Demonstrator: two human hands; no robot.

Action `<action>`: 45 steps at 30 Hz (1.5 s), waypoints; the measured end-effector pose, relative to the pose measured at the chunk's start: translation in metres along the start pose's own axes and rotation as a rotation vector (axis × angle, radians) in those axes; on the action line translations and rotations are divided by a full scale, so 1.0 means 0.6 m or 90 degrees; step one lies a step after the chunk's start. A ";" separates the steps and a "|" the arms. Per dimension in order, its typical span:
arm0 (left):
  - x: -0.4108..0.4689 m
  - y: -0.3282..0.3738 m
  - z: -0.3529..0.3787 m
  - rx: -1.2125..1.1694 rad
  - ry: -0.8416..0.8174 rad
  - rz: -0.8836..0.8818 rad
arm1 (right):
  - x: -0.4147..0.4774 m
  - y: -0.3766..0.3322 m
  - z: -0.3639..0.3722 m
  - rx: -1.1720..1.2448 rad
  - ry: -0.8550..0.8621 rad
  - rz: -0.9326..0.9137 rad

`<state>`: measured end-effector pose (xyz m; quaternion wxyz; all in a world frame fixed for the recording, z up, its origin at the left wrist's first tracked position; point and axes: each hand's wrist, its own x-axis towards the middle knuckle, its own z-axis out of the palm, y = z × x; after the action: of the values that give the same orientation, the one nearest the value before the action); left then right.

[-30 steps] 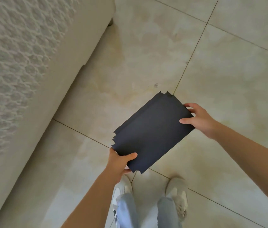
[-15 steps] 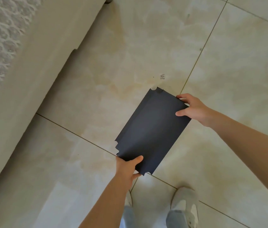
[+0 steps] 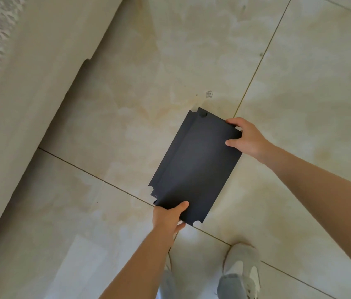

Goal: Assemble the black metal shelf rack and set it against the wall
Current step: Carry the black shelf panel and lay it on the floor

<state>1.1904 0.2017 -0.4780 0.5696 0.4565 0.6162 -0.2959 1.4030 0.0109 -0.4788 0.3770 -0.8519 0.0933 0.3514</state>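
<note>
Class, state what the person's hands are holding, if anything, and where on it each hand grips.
Both hold one black shelf panel: the left hand grips its near short edge, thumb on top; the right hand grips its far right corner.

Soft, even daylight; sharp centre, wide-angle bending and blur at the edges.

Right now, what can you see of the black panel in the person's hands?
The black panel is a flat, matte rectangle, metal by its look, with rounded notches at its corners and a folded lip along its left long edge. It is held above the tiled floor, lying diagonally. The left hand grips its near short edge, the right hand its far one.
</note>
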 end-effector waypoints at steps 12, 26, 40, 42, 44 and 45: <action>0.018 0.132 -0.033 0.544 0.134 0.416 | -0.135 0.054 0.119 0.313 0.146 0.336; 0.037 0.118 -0.011 0.466 0.063 0.362 | -0.105 0.026 0.136 0.247 0.059 0.235; 0.032 0.097 -0.016 0.355 0.069 0.280 | -0.072 -0.014 0.121 0.073 0.015 0.159; 0.030 0.098 -0.020 0.379 0.063 0.275 | -0.079 -0.013 0.121 0.066 0.017 0.163; 0.025 0.103 -0.025 0.401 0.060 0.274 | -0.085 -0.015 0.119 0.056 0.018 0.168; 0.023 0.106 -0.027 0.411 0.060 0.276 | -0.088 -0.016 0.118 0.048 0.017 0.170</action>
<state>1.2418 0.2452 -0.4788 0.4167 0.7449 0.4063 -0.3263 1.3310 0.0621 -0.4709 0.3571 -0.8217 0.2241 0.3834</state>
